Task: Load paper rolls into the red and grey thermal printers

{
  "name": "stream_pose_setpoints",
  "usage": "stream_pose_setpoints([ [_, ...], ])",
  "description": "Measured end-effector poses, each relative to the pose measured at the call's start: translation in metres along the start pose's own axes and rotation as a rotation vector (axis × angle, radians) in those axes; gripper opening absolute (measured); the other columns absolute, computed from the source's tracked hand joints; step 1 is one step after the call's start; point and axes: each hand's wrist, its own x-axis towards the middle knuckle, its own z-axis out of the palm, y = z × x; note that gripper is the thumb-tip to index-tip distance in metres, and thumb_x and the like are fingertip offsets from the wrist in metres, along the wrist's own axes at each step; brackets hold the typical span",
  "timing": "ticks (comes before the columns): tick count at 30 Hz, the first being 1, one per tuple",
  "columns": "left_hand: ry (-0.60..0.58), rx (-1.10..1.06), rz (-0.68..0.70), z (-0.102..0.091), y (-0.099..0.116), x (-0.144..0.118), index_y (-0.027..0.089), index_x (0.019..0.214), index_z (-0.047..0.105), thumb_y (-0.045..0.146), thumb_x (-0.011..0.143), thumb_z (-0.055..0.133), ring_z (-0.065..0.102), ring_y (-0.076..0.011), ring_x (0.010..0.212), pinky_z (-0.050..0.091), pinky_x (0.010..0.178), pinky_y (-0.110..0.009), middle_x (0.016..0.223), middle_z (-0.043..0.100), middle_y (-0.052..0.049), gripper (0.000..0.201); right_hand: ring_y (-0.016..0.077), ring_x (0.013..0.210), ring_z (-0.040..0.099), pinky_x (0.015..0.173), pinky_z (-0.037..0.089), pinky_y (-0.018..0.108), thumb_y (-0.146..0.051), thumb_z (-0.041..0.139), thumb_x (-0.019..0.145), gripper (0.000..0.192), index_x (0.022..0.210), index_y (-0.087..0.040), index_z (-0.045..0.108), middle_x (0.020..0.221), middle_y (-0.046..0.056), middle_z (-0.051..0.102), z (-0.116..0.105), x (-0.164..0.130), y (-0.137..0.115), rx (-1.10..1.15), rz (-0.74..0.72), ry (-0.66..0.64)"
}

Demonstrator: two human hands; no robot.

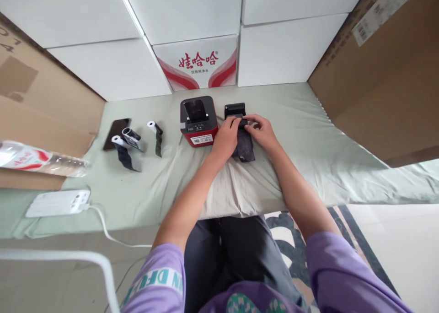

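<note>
My left hand (227, 137) and my right hand (261, 129) meet over a black printer ribbon holder (235, 108) lying on the green cloth. Fingers of both hands pinch its near part from either side. Dark ribbon film (244, 149) spreads out below my fingers toward me. Just left of my left hand stands a red and black label printer (199, 127), with a dark raised piece on its top. Farther left lie ribbon rolls with white cores: one roll (157, 137) upright with its film trailing, and another roll (125, 155) beside a dark tube (131, 134).
A dark phone (115, 132) lies behind the rolls. At left are a water bottle (41, 159) and a white power bank (58, 203) with its cable. White boxes (274, 52) wall off the back; cardboard boxes (384, 75) stand at both sides. The cloth-covered edge (247, 207) is before my lap.
</note>
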Motion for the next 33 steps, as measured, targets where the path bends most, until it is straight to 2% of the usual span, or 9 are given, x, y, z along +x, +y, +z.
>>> stream_pose_setpoints([
  [5, 0.028, -0.042, 0.023, -0.003, -0.002, -0.003, 0.016, 0.130, 0.063, 0.005, 0.097, 0.036, 0.054, -0.0255, 0.135, 0.044, 0.118, -0.045, 0.136, 0.062, -0.015, 0.044, 0.0262, 0.096, 0.060, 0.084, 0.051, 0.044, -0.030, 0.066, 0.076, 0.033, 0.108, -0.025, 0.073, 0.108, 0.007, 0.075, 0.001, 0.001, -0.002, -0.129, -0.035, -0.064],
  [9, 0.015, -0.048, 0.022, -0.005, -0.001, -0.005, 0.012, 0.125, 0.066, 0.009, 0.100, 0.038, 0.054, -0.0249, 0.139, 0.042, 0.121, -0.042, 0.138, 0.064, -0.016, 0.038, 0.0283, 0.100, 0.059, 0.086, 0.051, 0.046, -0.024, 0.063, 0.074, 0.033, 0.106, -0.024, 0.070, 0.106, 0.008, 0.074, 0.000, -0.001, -0.005, -0.221, -0.089, -0.087],
  [16, 0.012, -0.008, 0.006, -0.008, 0.005, -0.008, 0.013, 0.131, 0.062, 0.013, 0.103, 0.036, 0.051, -0.0228, 0.145, 0.036, 0.126, -0.042, 0.146, 0.062, -0.015, 0.038, 0.0300, 0.105, 0.058, 0.090, 0.049, 0.047, -0.024, 0.059, 0.079, 0.033, 0.111, -0.023, 0.068, 0.112, 0.009, 0.073, -0.006, -0.004, -0.009, -0.274, -0.181, -0.098],
  [20, -0.030, 0.074, 0.037, -0.006, 0.006, -0.009, 0.014, 0.132, 0.062, 0.022, 0.106, 0.037, 0.055, -0.0232, 0.141, 0.028, 0.130, -0.045, 0.141, 0.066, -0.014, 0.037, 0.0299, 0.105, 0.057, 0.093, 0.047, 0.049, -0.024, 0.060, 0.079, 0.031, 0.109, -0.024, 0.069, 0.108, 0.008, 0.073, -0.006, -0.002, -0.005, -0.295, -0.145, -0.113],
  [25, -0.039, 0.131, 0.052, -0.001, 0.006, -0.011, 0.014, 0.130, 0.065, 0.031, 0.107, 0.038, 0.056, -0.0262, 0.138, 0.029, 0.128, -0.048, 0.135, 0.069, -0.014, 0.040, 0.0327, 0.118, 0.053, 0.110, 0.036, 0.059, -0.028, 0.059, 0.086, 0.017, 0.095, -0.024, 0.072, 0.123, 0.010, 0.067, -0.003, 0.002, 0.005, -0.359, -0.163, -0.155],
  [27, -0.047, 0.126, 0.049, 0.000, 0.007, -0.012, 0.014, 0.130, 0.065, 0.033, 0.107, 0.038, 0.054, -0.0277, 0.140, 0.030, 0.127, -0.050, 0.134, 0.070, -0.015, 0.040, 0.0345, 0.122, 0.051, 0.114, 0.033, 0.062, -0.032, 0.059, 0.089, 0.017, 0.093, -0.024, 0.073, 0.126, 0.012, 0.062, -0.002, 0.002, 0.007, -0.353, -0.146, -0.132],
  [30, -0.083, 0.105, 0.043, -0.004, 0.009, -0.013, 0.013, 0.131, 0.063, 0.035, 0.107, 0.039, 0.052, -0.0294, 0.142, 0.029, 0.126, -0.052, 0.137, 0.068, -0.018, 0.041, 0.0346, 0.127, 0.049, 0.113, 0.039, 0.060, -0.045, 0.061, 0.091, 0.028, 0.110, -0.027, 0.070, 0.133, 0.013, 0.057, -0.002, 0.003, 0.011, -0.259, -0.048, -0.029],
  [33, -0.145, 0.079, 0.038, -0.010, 0.008, -0.011, 0.013, 0.135, 0.059, 0.038, 0.107, 0.040, 0.054, -0.0287, 0.139, 0.026, 0.127, -0.053, 0.139, 0.066, -0.019, 0.043, 0.0316, 0.130, 0.050, 0.112, 0.045, 0.055, -0.057, 0.061, 0.091, 0.056, 0.140, -0.032, 0.054, 0.147, 0.011, 0.051, 0.001, 0.005, 0.016, -0.101, 0.068, 0.017],
])
